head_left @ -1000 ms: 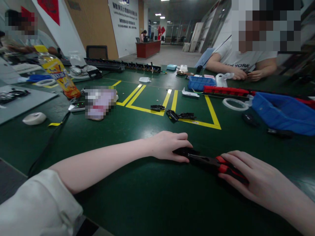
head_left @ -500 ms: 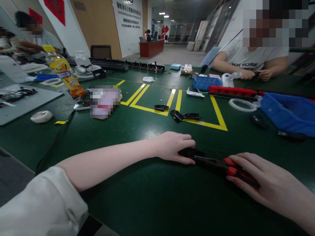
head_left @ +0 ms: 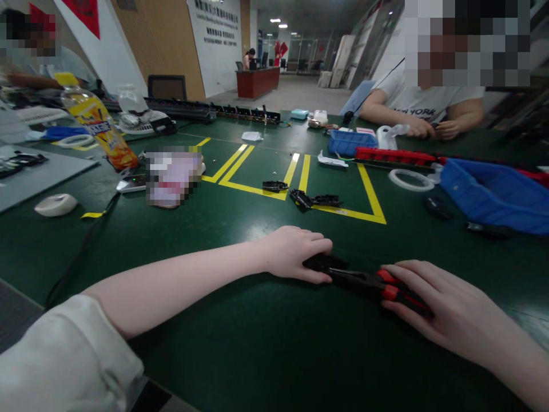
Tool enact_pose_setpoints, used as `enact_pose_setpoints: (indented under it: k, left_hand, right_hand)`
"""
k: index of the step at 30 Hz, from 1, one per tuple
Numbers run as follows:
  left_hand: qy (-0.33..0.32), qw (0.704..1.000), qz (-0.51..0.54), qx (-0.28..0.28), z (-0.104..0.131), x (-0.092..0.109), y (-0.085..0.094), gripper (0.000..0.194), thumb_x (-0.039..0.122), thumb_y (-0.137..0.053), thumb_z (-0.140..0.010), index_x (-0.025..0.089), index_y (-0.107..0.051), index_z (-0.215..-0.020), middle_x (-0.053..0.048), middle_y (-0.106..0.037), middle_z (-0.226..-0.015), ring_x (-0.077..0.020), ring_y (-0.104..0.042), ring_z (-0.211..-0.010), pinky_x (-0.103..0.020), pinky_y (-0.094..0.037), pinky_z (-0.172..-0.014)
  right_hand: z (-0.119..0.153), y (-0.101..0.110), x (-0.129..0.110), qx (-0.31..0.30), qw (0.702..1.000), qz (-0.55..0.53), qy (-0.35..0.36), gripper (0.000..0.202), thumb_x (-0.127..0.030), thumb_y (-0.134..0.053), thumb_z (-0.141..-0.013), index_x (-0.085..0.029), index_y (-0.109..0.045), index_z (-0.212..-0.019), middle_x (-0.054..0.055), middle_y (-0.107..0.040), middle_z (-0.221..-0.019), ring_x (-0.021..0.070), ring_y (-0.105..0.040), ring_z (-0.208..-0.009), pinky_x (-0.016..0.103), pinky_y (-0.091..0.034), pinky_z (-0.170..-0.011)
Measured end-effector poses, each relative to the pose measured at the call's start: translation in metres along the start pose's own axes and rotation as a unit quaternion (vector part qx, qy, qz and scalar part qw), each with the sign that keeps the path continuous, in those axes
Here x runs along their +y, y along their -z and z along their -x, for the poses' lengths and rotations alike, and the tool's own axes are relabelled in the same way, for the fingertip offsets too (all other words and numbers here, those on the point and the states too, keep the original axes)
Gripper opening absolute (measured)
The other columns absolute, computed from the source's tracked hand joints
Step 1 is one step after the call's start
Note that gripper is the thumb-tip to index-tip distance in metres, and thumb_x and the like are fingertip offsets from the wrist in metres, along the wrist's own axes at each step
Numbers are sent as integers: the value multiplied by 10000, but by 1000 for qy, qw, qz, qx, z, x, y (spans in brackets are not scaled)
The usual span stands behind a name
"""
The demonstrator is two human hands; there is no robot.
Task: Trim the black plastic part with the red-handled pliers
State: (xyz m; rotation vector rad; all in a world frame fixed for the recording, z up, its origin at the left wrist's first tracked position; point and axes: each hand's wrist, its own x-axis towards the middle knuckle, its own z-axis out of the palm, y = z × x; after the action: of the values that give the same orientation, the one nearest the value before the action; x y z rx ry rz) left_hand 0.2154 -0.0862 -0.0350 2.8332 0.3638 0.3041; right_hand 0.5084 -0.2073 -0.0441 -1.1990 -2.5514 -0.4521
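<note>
Three small black parts (head_left: 275, 186) lie mid-frame; the left hand (head_left: 291, 252) grasps a dark piece (head_left: 316, 261), apparently mid-work; the right hand (head_left: 441, 303) grips red-handled black pliers (head_left: 390, 293).

From my remote seat I see: left sleeve (head_left: 60, 360), pale off-white cloth, loose, deeply creased | sleeve's end: wide, bunched cuff (head_left: 122, 343) near the elbow | beyond the sleeve: bare forearm (head_left: 184, 277), bare left hand (head_left: 295, 252) | farther right of the sleeve: bare right hand (head_left: 437, 297)

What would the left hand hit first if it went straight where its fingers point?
Beyond the black part it holds, the left hand would probably meet the pliers, whose tips are at that part; exact depth is hard to judge.
</note>
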Motion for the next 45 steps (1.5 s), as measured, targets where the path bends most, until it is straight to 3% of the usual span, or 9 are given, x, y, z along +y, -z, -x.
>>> enact_pose_setpoints:
  k: [23, 34, 45]
  left_hand:
    - [-8, 1000, -21, 9, 1, -1, -4, 362, 519, -593, -957, 166, -583, -1036, -35, -636, -927, -176, -600, -779, -271, -387, -614]
    - [2, 1000, -7, 4, 1, 2, -2, 335, 490, -622, -943, 169, -592, -1034, -25, -651, -921, -174, -613, -786, -267, -412, -635]
    - [4, 1000, 1, 3, 2, 2, -2, 349, 481, -634, -940, 177, -605, -1109, -27, -680, -985, -180, -645, -847, -278, -450, -687]
  right_hand:
    - [-6, 8, -5, -1, 999, 23, 32, 324, -352, -489, -976, -123, -594, -1180, 152, -679, -1037, 240, -671, -846, 347, -565, -683]
    - [-4, 8, -5, -2, 998, 42, 36, 358, -338, -485, -984, -92, -566, -1231, 184, -669, -1083, 277, -664, -947, 386, -553, -755]
    - [0, 10, 1, -1, 1000, 15, 12, 395, -333, -517, -956, -145, -542, -1302, 171, -656, -1122, 308, -661, -975, 443, -558, -780]
